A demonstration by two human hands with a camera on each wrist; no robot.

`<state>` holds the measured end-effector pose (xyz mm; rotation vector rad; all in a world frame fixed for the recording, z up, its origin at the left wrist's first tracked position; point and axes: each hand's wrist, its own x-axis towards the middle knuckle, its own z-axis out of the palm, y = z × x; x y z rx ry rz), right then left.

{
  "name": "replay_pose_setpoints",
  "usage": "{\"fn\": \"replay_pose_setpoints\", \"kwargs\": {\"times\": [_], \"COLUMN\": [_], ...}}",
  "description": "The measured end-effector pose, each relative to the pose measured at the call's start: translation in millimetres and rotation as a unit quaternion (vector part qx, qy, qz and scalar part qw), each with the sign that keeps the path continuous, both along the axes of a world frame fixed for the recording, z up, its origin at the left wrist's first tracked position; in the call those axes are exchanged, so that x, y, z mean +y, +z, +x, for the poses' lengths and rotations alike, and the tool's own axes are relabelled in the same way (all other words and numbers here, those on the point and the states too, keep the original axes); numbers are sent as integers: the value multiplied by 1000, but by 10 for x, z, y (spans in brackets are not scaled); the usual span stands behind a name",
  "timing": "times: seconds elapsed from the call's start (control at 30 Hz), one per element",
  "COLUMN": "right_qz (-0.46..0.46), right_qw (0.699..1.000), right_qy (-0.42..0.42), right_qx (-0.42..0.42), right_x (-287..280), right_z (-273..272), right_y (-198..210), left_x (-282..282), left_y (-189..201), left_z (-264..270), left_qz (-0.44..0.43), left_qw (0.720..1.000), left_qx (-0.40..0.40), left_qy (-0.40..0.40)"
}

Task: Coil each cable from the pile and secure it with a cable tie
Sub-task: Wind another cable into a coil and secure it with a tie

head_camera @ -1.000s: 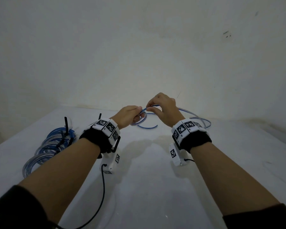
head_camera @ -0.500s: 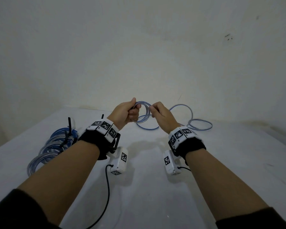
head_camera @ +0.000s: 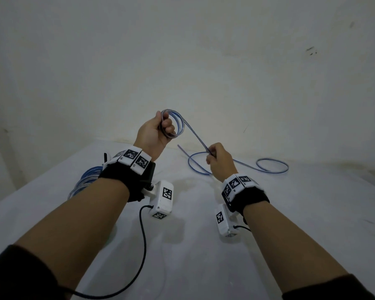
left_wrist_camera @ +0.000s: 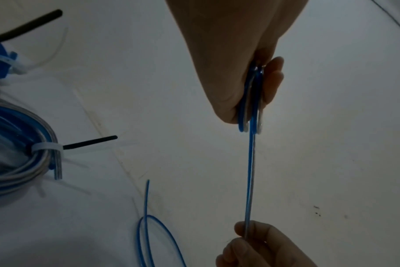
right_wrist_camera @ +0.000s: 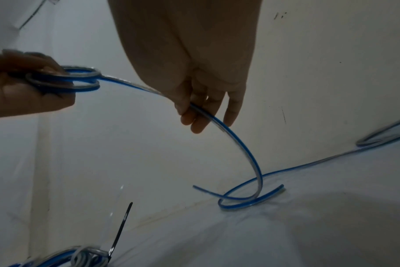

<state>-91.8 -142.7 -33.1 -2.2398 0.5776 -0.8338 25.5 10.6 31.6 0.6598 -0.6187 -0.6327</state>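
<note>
A thin blue-and-clear cable runs taut between my hands above the white table. My left hand is raised and grips a small coil of a few loops of it; the coil shows edge-on in the left wrist view. Lower and to the right, my right hand pinches the straight run between thumb and fingers. Past that hand the loose cable curves down and lies in loops on the table, its free end behind my hands.
At the table's left lie several finished blue-and-clear coils, bound with white and black cable ties. A pale wall stands close behind the table. A black wrist-camera lead hangs from my left wrist.
My left hand has risen with the coil. My right hand has slid down and to the right along the cable, drawing a straight length out between the hands.
</note>
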Motion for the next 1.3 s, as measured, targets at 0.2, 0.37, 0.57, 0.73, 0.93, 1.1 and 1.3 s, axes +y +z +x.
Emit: {"fn": "replay_pose_setpoints", "kwargs": {"times": [0.2, 0.37, 0.57, 0.73, 0.93, 1.1, 1.3], "right_qz": [-56, -60, -107, -155, -138, -259, -460], "right_qw": [993, 994, 994, 984, 986, 965, 880], "right_qy": [-87, -79, 1, 84, 95, 31, -71], "right_qx": [54, 48, -5, 10, -12, 43, 91], "right_x": [-154, -170, -22, 99, 155, 124, 174], "right_z": [-20, -65, -9, -17, -78, -97, -30], "right_y": [73, 66, 100, 210, 276, 362, 277], "left_x": [97, 128, -56, -145, -82, -34, -59], "left_y": [48, 142, 36, -115, -236, -283, -294], "left_z": [118, 184, -1, -45, -45, -44, -79], "left_qz": [-83, -116, 33, 121, 290, 390, 445], "left_qw": [992, 982, 939, 865, 754, 729, 720], "left_qx": [68, 58, -179, -380, -524, -523, -514], "left_qy": [70, 136, 292, 306, 269, 210, 139]}}
